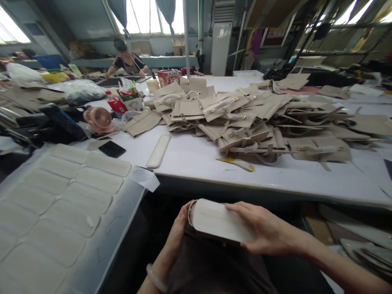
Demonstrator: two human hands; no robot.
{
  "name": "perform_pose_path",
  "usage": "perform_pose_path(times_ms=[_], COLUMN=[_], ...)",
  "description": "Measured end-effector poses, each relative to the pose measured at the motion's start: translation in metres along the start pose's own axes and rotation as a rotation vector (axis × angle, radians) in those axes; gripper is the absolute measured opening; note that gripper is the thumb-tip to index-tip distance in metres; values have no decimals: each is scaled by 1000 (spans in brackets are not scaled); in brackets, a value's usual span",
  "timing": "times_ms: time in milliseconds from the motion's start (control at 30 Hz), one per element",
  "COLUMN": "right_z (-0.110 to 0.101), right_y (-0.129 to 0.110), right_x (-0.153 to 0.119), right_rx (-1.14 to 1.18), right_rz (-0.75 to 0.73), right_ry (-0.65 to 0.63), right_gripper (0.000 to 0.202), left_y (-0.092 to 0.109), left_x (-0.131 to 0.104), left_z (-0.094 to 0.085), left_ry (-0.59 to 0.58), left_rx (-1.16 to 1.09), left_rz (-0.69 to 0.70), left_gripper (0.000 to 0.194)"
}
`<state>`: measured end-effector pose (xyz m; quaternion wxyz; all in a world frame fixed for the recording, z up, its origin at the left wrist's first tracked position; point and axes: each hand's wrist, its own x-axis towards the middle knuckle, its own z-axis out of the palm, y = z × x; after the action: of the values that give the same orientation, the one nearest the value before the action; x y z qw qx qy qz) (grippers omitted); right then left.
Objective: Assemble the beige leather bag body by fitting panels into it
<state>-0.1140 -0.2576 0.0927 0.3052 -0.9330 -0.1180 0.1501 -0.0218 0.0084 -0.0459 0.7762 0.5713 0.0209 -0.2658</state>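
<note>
Over my lap, both hands hold an off-white, round-cornered bag panel [222, 220], its long side tilted down to the right. At its left end a curved strip edges it, with a narrow gap showing. My left hand [177, 228] is closed around that end, its fingers partly hidden. My right hand [260, 228] grips the other end, thumb below and fingers over the top. Nearest on the table, a similar long pale panel [158, 152] with small metal dots at its ends lies flat. To the left, rows of off-white rounded pieces [88, 197] lie on a translucent sheet [118, 234].
Beige bag parts [245, 116] with handles are heaped across the white table [190, 163]. Near its front edge lies a yellow-and-white tool [235, 163]. A dark phone [112, 149] and pink fan [98, 119] sit left. A co-worker [128, 63] works behind. Pale pieces [364, 253] are stacked lower right.
</note>
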Motion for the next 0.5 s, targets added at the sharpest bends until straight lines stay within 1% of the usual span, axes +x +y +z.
perform_pose_path(times_ms=[67,100,167,233,333,433,500], right_z=[-7,-8,-8,-2,11,26,34], right_y=[-1,-1,1,4,9,11,8], right_x=[6,10,19,26,29,28,28], right_rx=[37,35,-25,-144,-284,-320,-319], right_rz=[8,10,6,-6,-42,-13,-6], right_ry=[-106,-136,-151,-126,-110,-64,7], right_gripper=[84,85,83,74,64,56,51], left_y=[-4,-5,-6,-7,-8,-12,-14], left_x=[-1,-3,-6,-8,-9,-8,-7], left_z=[6,9,14,18,18,17,17], left_ry=[11,7,-1,-12,-22,-37,-42], left_rx=[-70,-101,-155,-184,-206,-214,-223], left_rz=[-3,-2,14,30,35,23,17], left_gripper=[62,63,62,60,61,62,62])
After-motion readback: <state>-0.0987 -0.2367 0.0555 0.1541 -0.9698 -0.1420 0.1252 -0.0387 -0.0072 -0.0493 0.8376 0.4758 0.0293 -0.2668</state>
